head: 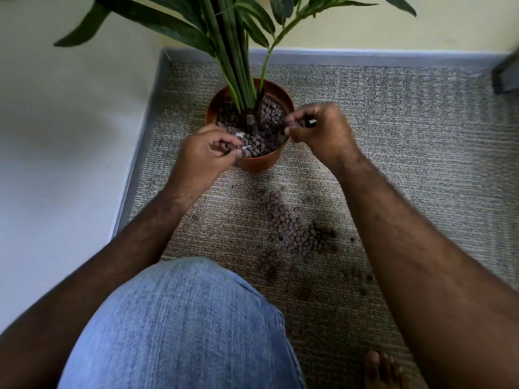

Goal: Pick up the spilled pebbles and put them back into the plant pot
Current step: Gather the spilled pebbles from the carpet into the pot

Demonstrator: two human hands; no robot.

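Pebbles, spilled (292, 231): small, rounded, brown-grey clay-like balls, heaped loosely on the carpet (407, 153) on the near side of the plant pot, strays scattered nearer the knee (185, 327).
Left hand (207, 153): at the pot's near-left rim, fingers curled around a few pebbles.
Right hand (320, 127): over the pot's right rim, fingers pinched; contents too blurred to tell.
Plant pot (252, 161): terracotta-coloured, upright, nearly full of pebbles around green stems.
Doing it well: release low, inside the rim, so nothing bounces out; much remains to gather.
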